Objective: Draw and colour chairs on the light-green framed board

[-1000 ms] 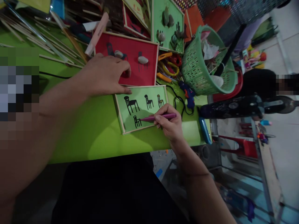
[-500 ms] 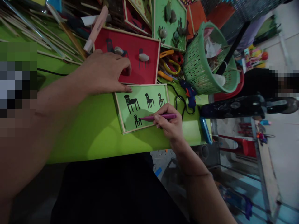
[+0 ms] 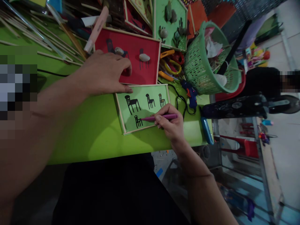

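My right hand [image 3: 170,123] is closed around a purple marker pen [image 3: 150,118], its tip at the smallest chair drawing [image 3: 138,122] on a light green card [image 3: 145,87] framed with thin wooden sticks. Several black chairs are drawn on this card. My left hand [image 3: 107,73] lies open with its thumb on the card's upper left edge. Its other fingers rest over a red framed card [image 3: 142,73], which carries grey pebbles [image 3: 144,57] and drawn chairs. Part of the red card is hidden beneath that hand.
Behind the cards are thin wooden sticks [image 3: 44,34], a pink marker [image 3: 97,29] and another green framed card with pebbles [image 3: 172,28]. Scissors [image 3: 172,67], a blue glue gun [image 3: 191,93] with its cord and a green basket [image 3: 199,65] stand to the right.
Almost nothing differs. Both hands, the marker pen and the card keep their places; the view shifts very slightly.
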A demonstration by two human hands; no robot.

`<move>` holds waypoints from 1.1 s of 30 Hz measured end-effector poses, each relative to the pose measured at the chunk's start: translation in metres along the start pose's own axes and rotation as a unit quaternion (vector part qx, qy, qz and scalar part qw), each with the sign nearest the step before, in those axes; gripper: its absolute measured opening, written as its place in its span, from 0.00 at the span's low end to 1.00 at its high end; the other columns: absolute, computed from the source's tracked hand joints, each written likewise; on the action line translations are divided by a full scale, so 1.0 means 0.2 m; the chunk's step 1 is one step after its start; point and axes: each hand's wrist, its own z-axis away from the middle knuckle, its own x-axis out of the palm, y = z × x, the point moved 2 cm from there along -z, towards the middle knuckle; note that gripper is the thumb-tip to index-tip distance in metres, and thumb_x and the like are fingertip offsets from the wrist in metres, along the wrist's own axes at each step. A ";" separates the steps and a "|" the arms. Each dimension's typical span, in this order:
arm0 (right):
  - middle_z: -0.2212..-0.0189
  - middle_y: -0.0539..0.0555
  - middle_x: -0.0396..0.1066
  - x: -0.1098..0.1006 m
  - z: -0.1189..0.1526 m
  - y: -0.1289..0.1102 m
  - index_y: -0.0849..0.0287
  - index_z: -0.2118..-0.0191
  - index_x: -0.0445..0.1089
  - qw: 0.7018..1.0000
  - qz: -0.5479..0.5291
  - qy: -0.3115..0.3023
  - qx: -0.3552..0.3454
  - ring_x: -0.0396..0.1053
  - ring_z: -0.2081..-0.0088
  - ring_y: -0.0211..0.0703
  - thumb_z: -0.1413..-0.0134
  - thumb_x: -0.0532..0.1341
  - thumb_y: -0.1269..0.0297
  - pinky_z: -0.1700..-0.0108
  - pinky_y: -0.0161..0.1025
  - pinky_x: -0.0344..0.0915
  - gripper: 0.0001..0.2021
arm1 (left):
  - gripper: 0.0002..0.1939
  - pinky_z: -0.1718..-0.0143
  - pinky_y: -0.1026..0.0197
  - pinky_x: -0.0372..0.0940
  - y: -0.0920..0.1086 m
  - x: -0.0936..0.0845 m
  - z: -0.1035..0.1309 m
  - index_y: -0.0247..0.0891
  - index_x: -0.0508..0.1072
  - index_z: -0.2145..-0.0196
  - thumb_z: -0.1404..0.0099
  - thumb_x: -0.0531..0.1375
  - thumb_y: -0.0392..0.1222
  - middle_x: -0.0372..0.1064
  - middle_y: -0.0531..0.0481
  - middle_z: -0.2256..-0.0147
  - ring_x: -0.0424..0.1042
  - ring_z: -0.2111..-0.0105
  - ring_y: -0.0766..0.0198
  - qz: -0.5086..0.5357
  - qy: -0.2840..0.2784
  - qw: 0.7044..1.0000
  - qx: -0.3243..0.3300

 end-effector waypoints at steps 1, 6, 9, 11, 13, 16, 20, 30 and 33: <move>0.75 0.46 0.73 0.00 0.00 0.00 0.53 0.67 0.74 1.000 -0.003 -0.004 0.001 0.64 0.77 0.35 0.41 0.74 0.57 0.75 0.37 0.61 0.11 | 0.29 0.36 0.39 0.59 0.01 0.00 0.00 0.35 0.75 0.47 0.37 0.77 0.53 0.75 0.36 0.45 0.71 0.46 0.39 -0.023 -0.004 1.000 0.003; 0.75 0.45 0.74 0.00 0.00 0.01 0.53 0.66 0.74 1.000 -0.018 -0.022 -0.001 0.64 0.78 0.34 0.40 0.74 0.57 0.74 0.36 0.62 0.11 | 0.30 0.40 0.43 0.64 0.02 -0.02 0.01 0.33 0.74 0.44 0.33 0.73 0.58 0.76 0.36 0.45 0.74 0.46 0.40 -0.094 -0.015 0.995 0.016; 0.76 0.44 0.73 0.00 -0.01 0.00 0.54 0.67 0.73 1.000 -0.016 -0.012 -0.005 0.63 0.78 0.33 0.41 0.75 0.57 0.75 0.34 0.61 0.12 | 0.29 0.42 0.44 0.64 0.03 -0.02 0.01 0.36 0.73 0.43 0.30 0.69 0.60 0.76 0.37 0.44 0.74 0.46 0.40 -0.106 -0.028 0.994 0.009; 0.76 0.45 0.73 0.01 -0.01 0.01 0.54 0.67 0.73 1.000 -0.013 -0.014 -0.005 0.64 0.78 0.33 0.41 0.75 0.56 0.76 0.34 0.61 0.12 | 0.28 0.43 0.45 0.64 0.03 -0.03 0.01 0.38 0.73 0.43 0.30 0.67 0.61 0.75 0.38 0.43 0.74 0.45 0.40 -0.105 -0.033 0.994 0.005; 0.76 0.45 0.73 0.01 -0.01 0.01 0.54 0.66 0.74 1.000 -0.010 -0.023 -0.005 0.64 0.78 0.33 0.41 0.74 0.54 0.75 0.34 0.63 0.13 | 0.28 0.43 0.45 0.63 0.03 -0.03 0.02 0.40 0.72 0.42 0.30 0.66 0.62 0.75 0.38 0.42 0.74 0.44 0.41 -0.103 -0.033 0.994 0.004; 0.75 0.45 0.74 0.00 -0.01 0.01 0.54 0.66 0.74 0.999 -0.015 -0.028 -0.005 0.65 0.77 0.34 0.41 0.75 0.55 0.75 0.35 0.64 0.12 | 0.28 0.43 0.44 0.63 0.03 -0.03 0.02 0.40 0.72 0.42 0.30 0.65 0.62 0.75 0.38 0.41 0.73 0.44 0.40 -0.109 -0.031 0.993 0.009; 0.76 0.45 0.74 0.01 -0.01 0.01 0.54 0.65 0.74 0.999 -0.029 -0.028 -0.005 0.64 0.78 0.33 0.40 0.74 0.57 0.74 0.35 0.64 0.11 | 0.29 0.43 0.43 0.63 0.03 -0.03 0.02 0.39 0.72 0.42 0.30 0.64 0.62 0.75 0.37 0.41 0.74 0.44 0.38 -0.110 -0.032 0.993 0.015; 0.75 0.46 0.73 0.01 -0.01 0.00 0.54 0.66 0.74 1.000 -0.009 -0.027 -0.005 0.65 0.76 0.34 0.41 0.74 0.55 0.74 0.35 0.62 0.12 | 0.29 0.42 0.43 0.64 0.02 -0.03 0.02 0.40 0.72 0.42 0.30 0.64 0.63 0.76 0.37 0.41 0.73 0.44 0.41 -0.118 -0.033 0.992 0.015; 0.75 0.46 0.74 0.01 -0.01 0.00 0.54 0.66 0.74 0.999 -0.013 -0.031 -0.007 0.66 0.77 0.34 0.41 0.74 0.56 0.74 0.35 0.63 0.11 | 0.29 0.41 0.43 0.63 0.01 -0.03 0.01 0.40 0.72 0.42 0.31 0.65 0.62 0.75 0.37 0.41 0.72 0.44 0.41 -0.104 -0.034 0.994 0.011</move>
